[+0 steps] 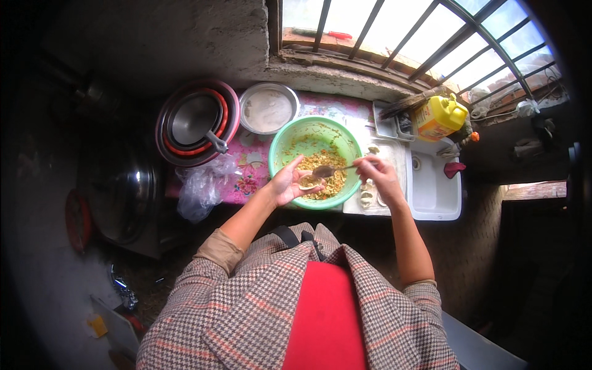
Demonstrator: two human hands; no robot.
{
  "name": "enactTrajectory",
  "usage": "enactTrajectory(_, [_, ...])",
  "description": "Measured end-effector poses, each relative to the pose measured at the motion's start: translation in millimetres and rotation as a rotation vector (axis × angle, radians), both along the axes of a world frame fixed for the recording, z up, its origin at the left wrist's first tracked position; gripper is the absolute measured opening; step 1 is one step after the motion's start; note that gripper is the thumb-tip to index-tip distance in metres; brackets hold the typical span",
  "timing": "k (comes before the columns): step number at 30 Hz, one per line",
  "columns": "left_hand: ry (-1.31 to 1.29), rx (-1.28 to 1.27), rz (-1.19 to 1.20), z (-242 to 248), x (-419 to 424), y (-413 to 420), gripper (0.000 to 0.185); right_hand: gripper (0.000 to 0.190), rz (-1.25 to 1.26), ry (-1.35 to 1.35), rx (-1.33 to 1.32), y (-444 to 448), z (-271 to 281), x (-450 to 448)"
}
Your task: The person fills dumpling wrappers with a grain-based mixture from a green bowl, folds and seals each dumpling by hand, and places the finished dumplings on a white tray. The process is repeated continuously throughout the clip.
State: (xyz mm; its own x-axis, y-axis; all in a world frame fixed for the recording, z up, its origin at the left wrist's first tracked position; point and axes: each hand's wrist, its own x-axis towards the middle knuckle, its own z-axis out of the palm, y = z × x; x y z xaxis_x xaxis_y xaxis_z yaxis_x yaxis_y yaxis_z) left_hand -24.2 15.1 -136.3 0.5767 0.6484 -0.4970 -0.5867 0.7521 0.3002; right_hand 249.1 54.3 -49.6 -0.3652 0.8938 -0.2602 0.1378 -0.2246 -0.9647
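My left hand is cupped over the near left rim of a green plastic basin. It holds a round dough wrapper with some filling on it. In my right hand is a metal spoon, its bowl just above the wrapper. Chopped yellowish filling covers the basin's bottom, and bits cling to the wall. Right of the basin, several pale dough pieces lie on a whitish board, partly hidden by my right hand.
A metal pan of whitish powder stands behind the basin. Nested bowls and a clear plastic bag lie left on a pink flowered cloth. To the right are a white sink, a yellow jug and a straw brush.
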Motion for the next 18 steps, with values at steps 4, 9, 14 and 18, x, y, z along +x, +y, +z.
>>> enactTrajectory(4, [0.053,-0.016,0.093,-6.6,-13.5,-3.4,0.08,0.019,-0.074,-0.34,0.431,-4.6,-61.5,10.1])
enactTrajectory(9, [-0.059,0.024,0.106,17.4,-5.5,-8.1,0.078,0.026,0.277,-0.824,0.674,-71.9,-146.1,-30.0])
enactTrajectory(14, [-0.074,0.08,0.1,32.6,-4.8,-15.1,0.075,0.058,0.112,-0.652,0.791,-88.6,-86.4,-61.8])
enactTrajectory(18, [-0.077,0.142,0.065,47.1,2.2,-19.0,0.073,0.029,-0.164,-0.336,0.875,-77.9,-20.3,-65.9])
